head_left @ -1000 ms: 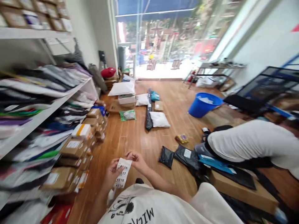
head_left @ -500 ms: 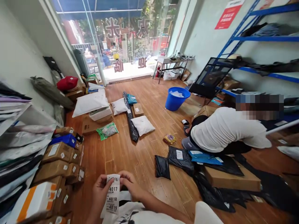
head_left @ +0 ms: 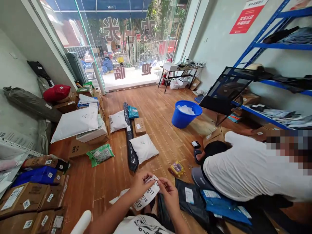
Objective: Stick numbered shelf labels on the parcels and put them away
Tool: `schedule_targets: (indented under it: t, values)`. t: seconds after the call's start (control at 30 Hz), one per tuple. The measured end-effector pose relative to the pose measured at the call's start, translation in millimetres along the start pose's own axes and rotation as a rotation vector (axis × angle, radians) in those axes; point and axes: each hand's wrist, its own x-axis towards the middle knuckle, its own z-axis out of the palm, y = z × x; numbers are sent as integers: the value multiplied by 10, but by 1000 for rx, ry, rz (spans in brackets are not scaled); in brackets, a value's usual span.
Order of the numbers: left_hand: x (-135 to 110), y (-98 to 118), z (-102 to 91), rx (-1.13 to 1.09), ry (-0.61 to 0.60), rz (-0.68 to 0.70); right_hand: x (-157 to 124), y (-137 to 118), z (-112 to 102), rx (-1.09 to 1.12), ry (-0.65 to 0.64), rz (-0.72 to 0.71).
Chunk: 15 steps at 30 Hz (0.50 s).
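Both hands are low in the middle of the head view, holding a strip of printed number labels [head_left: 145,199] between them. The strip hangs tilted, with 017, 018 and 019 partly readable. My left hand [head_left: 141,186] pinches its upper left side. Fingers of my right hand [head_left: 170,191] are closed on its upper right corner. Just right of my right hand lies a black plastic parcel [head_left: 191,198] with a white label. A yellow and purple packet [head_left: 177,169] rests on the floor beyond it.
A co-worker in a white shirt [head_left: 239,165] crouches at right by a blue plastic parcel [head_left: 223,206]. Ahead are a white parcel [head_left: 144,148], a long black parcel [head_left: 130,143] and a blue bin [head_left: 185,113]. Stacked cartons [head_left: 21,200] stand at left.
My view has shifted; both hands and the label strip now appear farther right, with the strip more tilted. The co-worker leans lower and farther right.
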Motion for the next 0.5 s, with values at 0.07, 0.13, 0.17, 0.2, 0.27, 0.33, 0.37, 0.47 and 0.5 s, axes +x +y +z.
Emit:
schedule_targets:
  t: [0.07, 0.13, 0.17, 0.2, 0.27, 0.33, 0.37, 0.47, 0.5]
  values:
    - [448, 20, 105, -100, 49, -41, 562, -241, -80, -24, -47, 5]
    - [887, 51, 133, -187, 151, -66, 1132, -454, -91, -30, -126, 5]
    - [1108, 72, 122, -218, 213, -66, 1416, -537, -75, -18, -170, 8]
    - [1332, 97, 100, -236, 272, -60, 1695, -603, -50, 0, -215, 16]
    - [1794, 162, 38, -241, 370, -46, 2236, -696, 16, 41, -282, 36]
    - [2284, 246, -21, -235, 454, -31, 2749, -780, 81, 61, -290, 43]
    - [2541, 297, -44, -233, 489, -23, 2994, -836, 105, 57, -276, 39]
    - [3347, 480, -78, -263, 517, -31, 3707, -1100, 131, 29, -196, 2]
    - [3618, 548, -77, -280, 494, -48, 3942, -1216, 122, 20, -170, -13]
